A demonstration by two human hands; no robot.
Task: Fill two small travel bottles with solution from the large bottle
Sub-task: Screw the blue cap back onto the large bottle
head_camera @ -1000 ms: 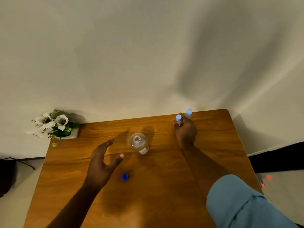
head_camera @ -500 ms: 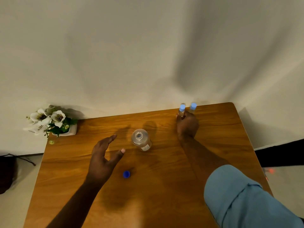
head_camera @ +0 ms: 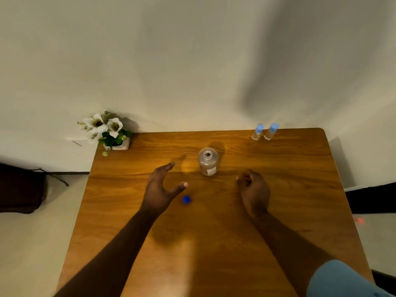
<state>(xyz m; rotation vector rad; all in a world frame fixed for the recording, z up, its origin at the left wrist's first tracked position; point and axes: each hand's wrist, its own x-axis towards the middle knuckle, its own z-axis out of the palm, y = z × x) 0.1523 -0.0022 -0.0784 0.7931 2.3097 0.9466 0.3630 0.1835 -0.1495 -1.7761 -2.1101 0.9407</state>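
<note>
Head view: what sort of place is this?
Probably a home or office room: a wooden table against a plain wall, with a small potted flower plant at its far corner.

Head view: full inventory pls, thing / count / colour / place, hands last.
table: 1, brown wood, fills the lower frame, against the wall
large bottle: 1, clear, uncapped, upright at table centre
cap: 1, dark blue, on the table near the left thumb
small bottles: 2, clear with light blue caps, side by side at the far right edge
flower pot: 1, white pot and white flowers with green leaves, far left corner
wall: 1, off-white, behind the table
dark object: 1, black, on the floor at left, unclear what
sleeve: 1, light blue, bottom right
left hand: 1, fingers spread, left of the large bottle, holds nothing
right hand: 1, fingers loosely curled, right of the large bottle, holds nothing
</note>
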